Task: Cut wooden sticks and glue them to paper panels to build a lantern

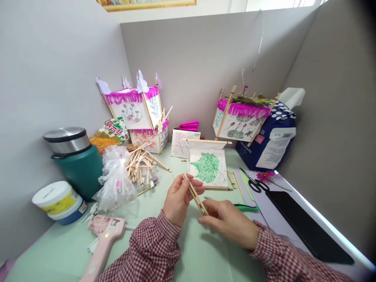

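1. The pair of slim, pale wooden sticks (196, 196) is held above the pale green surface (214, 254), near the middle.
2. The left hand's (182, 196) grip is pinched on their far end; the right hand (229, 221) is at their near end, and whether its grip is closed is unclear.
3. The sticks could slide out of line if the left thumb's pressure eased or the right hand pushed unevenly.
4. The white panel with a green leaf drawing (207, 168) is just beyond the left fingers; a forward knock could shift it.
5. The green-handled tool (246, 207), partly hidden just beyond the right hand, could snag it on a careless reach.
6. At left, the teal jar with a steel lid (79, 168) and the white-lidded yellow-and-blue tub (58, 201) are covered, contents hidden.
7. The crumpled clear plastic bag (116, 176) holds pale items too blurred to name.
8. At far right, white tissue pokes from the navy packet (276, 145); dry leaves top the pink-fringed paper box (241, 125).
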### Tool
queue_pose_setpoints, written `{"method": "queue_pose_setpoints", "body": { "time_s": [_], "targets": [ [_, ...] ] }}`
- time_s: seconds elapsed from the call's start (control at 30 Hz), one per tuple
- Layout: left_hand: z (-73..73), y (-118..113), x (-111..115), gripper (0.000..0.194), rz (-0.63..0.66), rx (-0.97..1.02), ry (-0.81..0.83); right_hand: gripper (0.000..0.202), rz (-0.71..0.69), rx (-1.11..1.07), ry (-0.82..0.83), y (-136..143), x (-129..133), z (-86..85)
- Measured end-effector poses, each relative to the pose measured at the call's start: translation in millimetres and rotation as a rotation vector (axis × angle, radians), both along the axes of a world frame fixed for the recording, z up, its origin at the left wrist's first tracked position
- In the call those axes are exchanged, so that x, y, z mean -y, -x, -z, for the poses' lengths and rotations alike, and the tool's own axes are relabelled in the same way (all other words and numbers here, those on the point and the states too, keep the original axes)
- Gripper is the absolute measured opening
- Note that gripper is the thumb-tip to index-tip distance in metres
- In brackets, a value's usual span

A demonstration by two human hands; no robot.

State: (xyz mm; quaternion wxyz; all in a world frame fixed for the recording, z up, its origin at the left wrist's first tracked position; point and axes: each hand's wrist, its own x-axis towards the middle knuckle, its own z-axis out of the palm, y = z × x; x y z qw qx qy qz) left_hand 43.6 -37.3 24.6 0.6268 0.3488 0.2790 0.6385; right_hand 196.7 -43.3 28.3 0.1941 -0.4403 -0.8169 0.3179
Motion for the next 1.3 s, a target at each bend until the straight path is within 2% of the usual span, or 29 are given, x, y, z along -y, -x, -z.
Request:
{"method": "queue_pose_setpoints", "body": {
  "time_s": [0.07, 0.13, 0.23, 0.33, 0.4, 0.47, 0.5, 0.6, 0.63, 0.67, 0.8, 0.9, 1.0, 1.17, 1.3],
  "targets": [
    [0.0, 1.8, -1.5, 0.015, -0.031, 0.042, -0.021, 0.024, 0.031, -0.155, 0.099, 7.4, -5.4, 7.4],
    [0.1, 3.9, -3.3, 0.013, -0.091, 0.076, -0.033, 0.027, 0.15, -0.355, 0.142, 7.4, -12.6, 13.2],
    [0.8, 5.7, -4.8, 0.013, -0.116, 0.116, 0.054, 0.022, 0.311, -0.722, 0.186, -0.7, -23.0, 9.4],
    [3.6, 5.2, -4.3, 0.015, 0.019, 0.142, 0.19, 0.018, 0.322, -1.05, 0.184, -5.7, -28.3, -5.8],
    [6.6, 4.7, -3.9, 0.019, 0.15, 0.098, 0.248, 0.016, 0.29, -1.112, 0.155, -5.2, -28.8, -15.7],
    [9.1, 4.7, -4.4, 0.019, 0.212, -0.051, 0.267, 0.015, 0.303, -1.03, 0.06, -3.4, -27.9, -22.1],
    [9.5, 4.9, -4.8, 0.019, 0.175, -0.167, 0.259, 0.016, 0.319, -0.955, 0.0, -2.4, -27.1, -23.8],
    [6.1, 6.3, -5.2, 0.017, -0.154, -0.499, 0.135, 0.016, 0.318, -0.701, -0.099, 1.3, -24.3, -22.1],
    [3.8, 6.7, -4.5, 0.018, -0.236, -0.549, 0.067, 0.016, 0.296, -0.633, -0.109, 3.1, -23.5, -19.4],
    [1.4, 6.8, -3.4, 0.02, -0.263, -0.567, -0.003, 0.016, 0.265, -0.581, -0.129, 5.1, -22.9, -15.9],
    [-3.5, 4.4, 1.9, 0.027, -0.122, -0.571, -0.235, 0.019, 0.126, -0.496, -0.285, 12.9, -21.8, -0.8],
    [-2.1, 1.9, 2.5, 0.024, -0.133, -0.615, -0.3, 0.02, 0.072, -0.428, -0.308, 14.5, -21.0, 5.1],
    [-0.9, 1.0, 1.6, 0.021, -0.138, -0.615, -0.261, 0.02, 0.012, -0.347, -0.298, 14.0, -18.9, 8.2],
    [-0.8, 0.2, 3.7, 0.021, -0.004, -0.455, -0.12, 0.023, -0.002, -0.341, -0.211, 14.8, -16.1, 15.1],
    [-0.5, -0.7, 6.2, 0.022, 0.056, -0.396, -0.082, 0.02, -0.003, -0.367, -0.179, 15.1, -16.3, 17.6]
  ]
}}
